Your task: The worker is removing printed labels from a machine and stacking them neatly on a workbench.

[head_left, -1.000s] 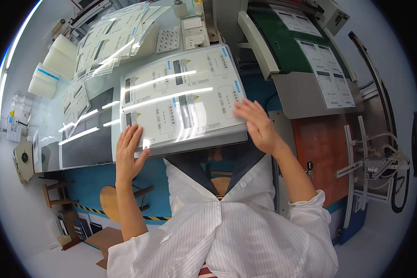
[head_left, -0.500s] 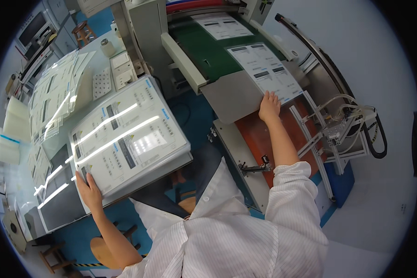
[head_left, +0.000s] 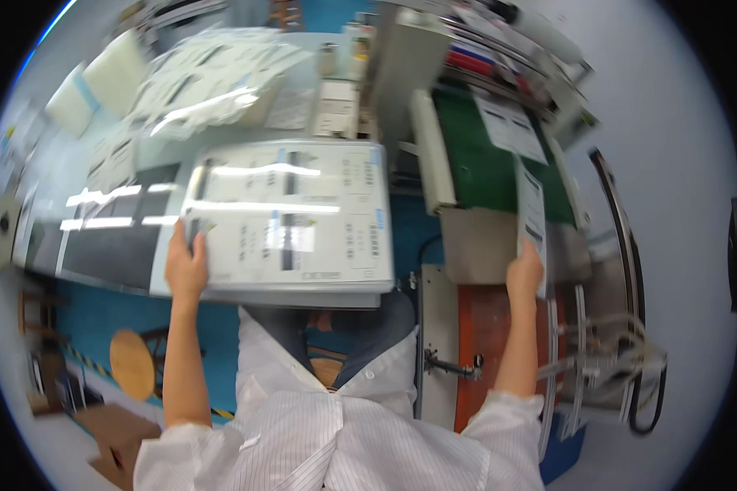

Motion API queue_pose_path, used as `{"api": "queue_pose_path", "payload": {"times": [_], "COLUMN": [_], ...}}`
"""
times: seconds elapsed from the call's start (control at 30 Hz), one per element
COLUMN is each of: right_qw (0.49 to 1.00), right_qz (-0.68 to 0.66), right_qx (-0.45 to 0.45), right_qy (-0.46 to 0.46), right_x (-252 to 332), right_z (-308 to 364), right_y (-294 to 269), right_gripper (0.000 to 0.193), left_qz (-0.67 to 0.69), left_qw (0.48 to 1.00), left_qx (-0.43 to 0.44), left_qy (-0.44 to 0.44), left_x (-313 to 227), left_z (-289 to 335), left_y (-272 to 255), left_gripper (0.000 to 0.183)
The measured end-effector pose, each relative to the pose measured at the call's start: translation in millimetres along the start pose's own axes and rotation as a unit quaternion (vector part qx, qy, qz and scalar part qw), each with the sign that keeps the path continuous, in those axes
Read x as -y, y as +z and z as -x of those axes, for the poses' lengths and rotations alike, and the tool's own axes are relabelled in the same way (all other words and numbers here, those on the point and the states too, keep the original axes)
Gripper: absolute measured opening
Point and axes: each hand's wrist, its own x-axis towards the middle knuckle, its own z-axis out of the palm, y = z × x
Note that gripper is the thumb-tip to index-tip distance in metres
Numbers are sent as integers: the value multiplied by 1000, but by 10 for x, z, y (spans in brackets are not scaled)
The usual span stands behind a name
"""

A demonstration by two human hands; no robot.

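Both hands are engaged, well apart from each other. Left hand [head_left: 187, 266] is closed on the near left edge of a thick stack of printed sheets [head_left: 291, 217], thumb on top, fingers under the edge. That stack lies flat, its left part over the dark belt surface [head_left: 106, 254] of the grey tabletop [head_left: 65, 176], its near edge overhanging toward the person's chest.

Right hand [head_left: 525, 270] is closed on the lower end of a single printed sheet [head_left: 531, 209], pinching it at the bottom edge. This sheet stands tilted up on edge, at the right border of the green conveyor belt [head_left: 471, 159], above the grey plate [head_left: 475, 245] at the belt's near end. A second printed sheet [head_left: 512, 127] lies flat on the green belt, farther away.

Surroundings: a white roller [head_left: 431, 151] runs along the left side of the green belt. An orange panel [head_left: 483, 327] sits below the right forearm, with metal tube framing [head_left: 606, 360] and a dark cable [head_left: 630, 270] to its right. Loose glossy sheets [head_left: 213, 82] cover the far tabletop, blurred. A round wooden stool [head_left: 131, 364] stands on the blue floor [head_left: 98, 315] at lower left. Both sleeves are white with fine stripes.
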Motion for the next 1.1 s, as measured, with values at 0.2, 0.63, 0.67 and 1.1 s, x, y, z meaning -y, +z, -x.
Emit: {"api": "queue_pose_path", "payload": {"times": [0.2,0.63,0.67,1.1], "right_qw": [950,827,826,874], "right_qz": [-170,-135,-131,-102], "right_qx": [-64,3,1,180], "right_qy": [-255,-546,-548,-440], "right_x": [1223,1896,1918,2250], "right_z": [699,1143,1128,1128], "right_y": [-852,-369,-368,-165], "right_gripper": [38,31,31,43], "left_qz": [56,529,492,180], "left_qw": [995,830,849,980], "left_qx": [-76,125,147,-73], "left_qy": [18,-123,-121,-38], "left_x": [-58,416,433,480], "left_z": [-35,-167,-180,-157], "left_y": [-3,-483,-472,-338], "left_gripper": [48,64,53,16]}}
